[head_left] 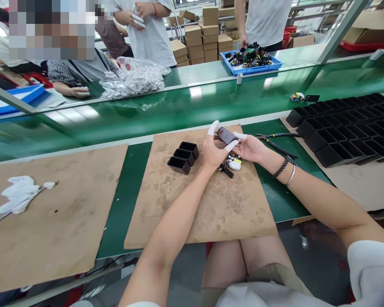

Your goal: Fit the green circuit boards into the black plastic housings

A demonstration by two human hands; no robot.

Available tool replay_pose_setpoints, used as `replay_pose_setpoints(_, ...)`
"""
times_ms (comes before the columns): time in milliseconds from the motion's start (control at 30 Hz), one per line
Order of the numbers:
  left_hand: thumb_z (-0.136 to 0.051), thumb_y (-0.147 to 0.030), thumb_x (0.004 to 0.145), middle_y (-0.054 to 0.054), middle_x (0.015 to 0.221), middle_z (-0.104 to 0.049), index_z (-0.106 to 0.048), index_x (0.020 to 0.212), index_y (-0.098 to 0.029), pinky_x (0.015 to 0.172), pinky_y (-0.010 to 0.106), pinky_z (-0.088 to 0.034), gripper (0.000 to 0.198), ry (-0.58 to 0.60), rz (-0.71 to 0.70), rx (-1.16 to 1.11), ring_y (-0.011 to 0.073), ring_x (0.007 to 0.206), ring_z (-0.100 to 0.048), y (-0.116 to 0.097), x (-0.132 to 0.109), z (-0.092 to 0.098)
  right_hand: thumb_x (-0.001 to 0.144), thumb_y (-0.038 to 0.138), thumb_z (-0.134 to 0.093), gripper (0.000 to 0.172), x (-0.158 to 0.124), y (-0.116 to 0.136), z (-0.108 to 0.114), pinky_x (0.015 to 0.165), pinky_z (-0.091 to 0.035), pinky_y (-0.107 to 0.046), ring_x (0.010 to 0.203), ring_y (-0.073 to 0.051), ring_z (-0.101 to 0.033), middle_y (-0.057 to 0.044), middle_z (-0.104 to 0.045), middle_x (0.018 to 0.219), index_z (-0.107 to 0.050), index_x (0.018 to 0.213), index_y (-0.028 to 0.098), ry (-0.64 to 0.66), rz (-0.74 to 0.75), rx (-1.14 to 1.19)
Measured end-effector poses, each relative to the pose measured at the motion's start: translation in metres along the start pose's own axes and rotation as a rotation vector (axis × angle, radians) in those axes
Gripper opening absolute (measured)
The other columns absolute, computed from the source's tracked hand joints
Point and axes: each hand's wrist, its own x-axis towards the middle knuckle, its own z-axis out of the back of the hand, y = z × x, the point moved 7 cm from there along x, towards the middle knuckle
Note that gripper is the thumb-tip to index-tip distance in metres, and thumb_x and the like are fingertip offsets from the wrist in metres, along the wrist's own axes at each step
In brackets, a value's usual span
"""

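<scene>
Between my two hands is a black charger (226,135) with a small orange port on its face. My left hand (213,150) grips its left side, with white finger cots on the thumb and a finger. On the other side my right hand (250,147), also with a white finger cot, closes on the charger's right end. Just below, a small circuit board (234,162) with white and yellow parts lies on the cardboard sheet (192,209), beside a small black piece (226,171). Three open black housings (183,157) stand in a row left of my hands.
Black-and-yellow pliers (280,145) lie to the right, near rows of black housings (348,128). White gloves (19,194) rest on the left cardboard. Beyond the green conveyor belt (192,100), people stand near a blue tray (251,62) of parts and clear plastic bags (134,79).
</scene>
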Motion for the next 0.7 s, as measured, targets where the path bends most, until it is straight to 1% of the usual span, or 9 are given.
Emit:
replay_pose_setpoints(133,-0.088,-0.036,0.073,0.011,0.133,-0.066,-0.044,0.149,-0.022,0.109,0.04,-0.05,0.089,-0.026,0.007,-0.017,0.0278,0.116,-0.066,0.004,0.003,0.0,0.099,0.012,-0.056,0.013,0.003,0.002,0.003,0.066,-0.063,-0.019,0.065,-0.012,-0.069,-0.005,-0.069,0.077,-0.064,0.09,0.015,-0.001,0.083,-0.083)
replay_pose_setpoints(200,-0.086,-0.034,0.076,0.011,0.132,-0.066,-0.043,0.148,-0.021,0.106,0.038,-0.051,0.085,-0.038,0.022,-0.031,0.0244,0.11,-0.067,0.009,0.006,0.0,0.095,0.013,-0.061,0.004,0.007,0.017,0.002,0.069,-0.063,-0.022,0.069,-0.013,-0.07,-0.005,-0.071,0.084,-0.064,0.097,0.016,-0.006,0.226,-0.206)
replay_pose_setpoints(267,-0.081,-0.032,0.08,0.013,0.131,-0.065,-0.042,0.148,-0.018,0.1,0.036,-0.053,0.079,-0.055,0.083,-0.058,0.021,0.102,-0.067,0.018,0.009,0.0,0.089,0.014,-0.068,0.03,0.013,0.047,-0.004,0.074,-0.064,-0.028,0.075,-0.016,-0.071,-0.004,-0.072,0.093,-0.061,0.118,0.018,-0.049,0.46,-0.42)
replay_pose_setpoints(367,-0.073,-0.027,0.085,0.014,0.127,-0.064,-0.043,0.144,-0.014,0.087,0.033,-0.055,0.068,-0.075,0.214,-0.069,0.0162,0.087,-0.065,0.034,0.013,0.001,0.083,0.013,-0.074,0.077,0.027,0.097,-0.029,0.093,-0.059,-0.038,0.095,-0.023,-0.071,-0.006,-0.071,0.106,-0.041,0.153,0.019,-0.188,0.847,-0.943)
replay_pose_setpoints(433,-0.071,-0.023,0.084,0.012,0.123,-0.065,-0.048,0.14,-0.014,0.083,0.031,-0.054,0.061,-0.079,0.253,-0.06,0.0146,0.082,-0.064,0.04,0.015,0.002,0.087,0.013,-0.068,0.078,0.044,0.118,-0.048,0.109,-0.049,-0.042,0.114,-0.029,-0.066,-0.013,-0.07,0.119,-0.036,0.159,0.014,-0.317,0.989,-1.292)
replay_pose_setpoints(500,-0.071,-0.022,0.084,0.01,0.119,-0.067,-0.053,0.134,-0.015,0.085,0.031,-0.055,0.054,-0.067,0.256,-0.075,0.0153,0.085,-0.066,0.041,0.015,0.003,0.092,0.013,-0.061,0.073,0.071,0.124,-0.056,0.112,-0.044,-0.045,0.123,-0.033,-0.062,-0.021,-0.066,0.132,-0.034,0.16,0.009,-0.4,0.924,-1.529)
replay_pose_setpoints(567,-0.071,-0.024,0.083,0.009,0.113,-0.07,-0.059,0.126,-0.015,0.089,0.032,-0.055,0.045,-0.041,0.257,-0.103,0.0175,0.091,-0.068,0.041,0.013,0.001,0.093,0.014,-0.061,0.074,0.094,0.123,-0.059,0.109,-0.046,-0.045,0.12,-0.034,-0.064,-0.025,-0.066,0.133,-0.032,0.161,0.006,-0.395,0.817,-1.64)
replay_pose_setpoints(633,-0.071,-0.027,0.083,0.009,0.108,-0.072,-0.064,0.118,-0.014,0.092,0.034,-0.055,0.038,-0.011,0.255,-0.117,0.0195,0.095,-0.069,0.041,0.011,0.0,0.093,0.022,-0.065,0.08,0.105,0.128,-0.058,0.105,-0.05,-0.042,0.114,-0.032,-0.067,-0.023,-0.069,0.129,-0.028,0.163,0.008,-0.356,0.774,-1.671)
replay_pose_setpoints(700,-0.071,-0.028,0.083,0.01,0.104,-0.073,-0.067,0.113,-0.014,0.092,0.035,-0.055,0.034,0.008,0.246,-0.105,0.0206,0.095,-0.07,0.04,0.009,-0.002,0.096,0.032,-0.066,0.079,0.101,0.148,-0.048,0.103,-0.051,-0.038,0.113,-0.028,-0.069,-0.018,-0.071,0.129,-0.03,0.164,0.014,-0.413,0.781,-1.697)
